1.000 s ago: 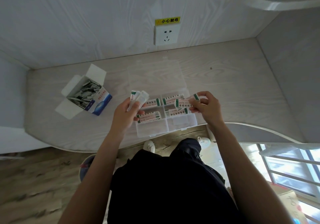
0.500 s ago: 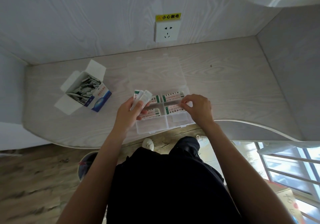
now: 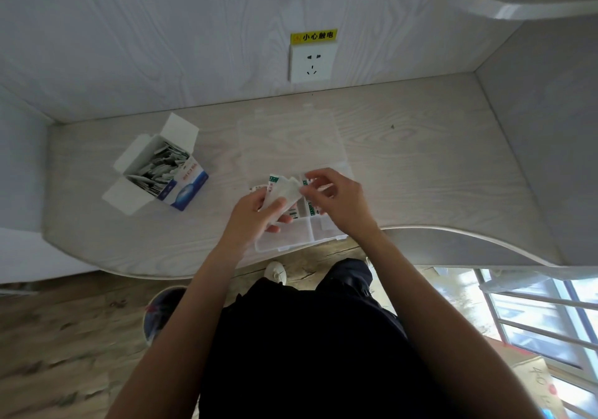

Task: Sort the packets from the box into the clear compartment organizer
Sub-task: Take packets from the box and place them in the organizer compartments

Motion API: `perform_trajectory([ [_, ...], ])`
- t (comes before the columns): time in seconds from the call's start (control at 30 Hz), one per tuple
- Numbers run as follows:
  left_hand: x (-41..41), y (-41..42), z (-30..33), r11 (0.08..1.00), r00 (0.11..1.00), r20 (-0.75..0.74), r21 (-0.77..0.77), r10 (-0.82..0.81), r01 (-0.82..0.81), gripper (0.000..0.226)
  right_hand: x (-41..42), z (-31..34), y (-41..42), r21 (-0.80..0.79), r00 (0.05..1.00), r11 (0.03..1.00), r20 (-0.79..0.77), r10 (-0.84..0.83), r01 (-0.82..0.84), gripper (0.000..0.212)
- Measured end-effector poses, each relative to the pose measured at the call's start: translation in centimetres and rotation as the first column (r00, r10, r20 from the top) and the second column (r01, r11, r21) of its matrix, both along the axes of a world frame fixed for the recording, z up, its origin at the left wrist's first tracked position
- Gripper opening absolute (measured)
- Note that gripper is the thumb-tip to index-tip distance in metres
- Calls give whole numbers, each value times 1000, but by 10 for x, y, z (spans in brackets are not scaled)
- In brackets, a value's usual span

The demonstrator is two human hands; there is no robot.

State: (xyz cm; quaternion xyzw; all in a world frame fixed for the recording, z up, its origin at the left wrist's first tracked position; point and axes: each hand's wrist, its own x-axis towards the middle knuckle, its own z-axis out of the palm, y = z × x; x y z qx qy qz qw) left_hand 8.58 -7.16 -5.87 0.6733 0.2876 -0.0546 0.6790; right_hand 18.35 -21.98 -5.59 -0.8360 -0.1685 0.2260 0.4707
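Observation:
The clear compartment organizer [image 3: 293,240] lies open at the desk's front edge, its lid [image 3: 291,140] flat behind it. Packets with green-and-white labels lie in its far compartments, mostly hidden by my hands. My left hand [image 3: 255,215] holds a small fan of white packets [image 3: 281,190] above the organizer's left side. My right hand [image 3: 336,205] reaches over to that fan, thumb and fingers pinching at the top packet's right edge. The opened blue-and-white box [image 3: 161,172], still holding several packets, sits on the desk to the left.
The pale wood desk [image 3: 420,172] is boxed in by a back wall with a socket [image 3: 310,62] and a side panel on the right. Its curved front edge runs just below the organizer. A round bin [image 3: 161,308] stands on the floor underneath.
My right hand set its packet into a right compartment, then moved left to the packets in my left hand. My left hand kept holding its fan over the organizer.

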Motion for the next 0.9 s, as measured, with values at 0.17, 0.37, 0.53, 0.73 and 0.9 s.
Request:
perform_trajectory([
  [0.17,-1,-4,3,996,996,-2,4,-84,84,22,-3,1,14,128,979,992,-202,36,-10,27],
  [0.37,-2,-4,-1,993,999,-37,-120,-8,3,28,-3,0,15,149,977,989,-212,17,15,26],
  [0.53,-6,8,-13,970,999,-9,243,37,-34,33,11,9,-2,187,973,978,-223,-49,92,23],
  [0.73,-10,30,-8,790,984,43,602,-176,115,15,46,17,-38,268,944,935,-294,-149,231,5],
  [0.9,12,26,-9,540,914,-76,786,-399,301,13,64,4,-38,50,987,989,-86,-137,142,8],
])
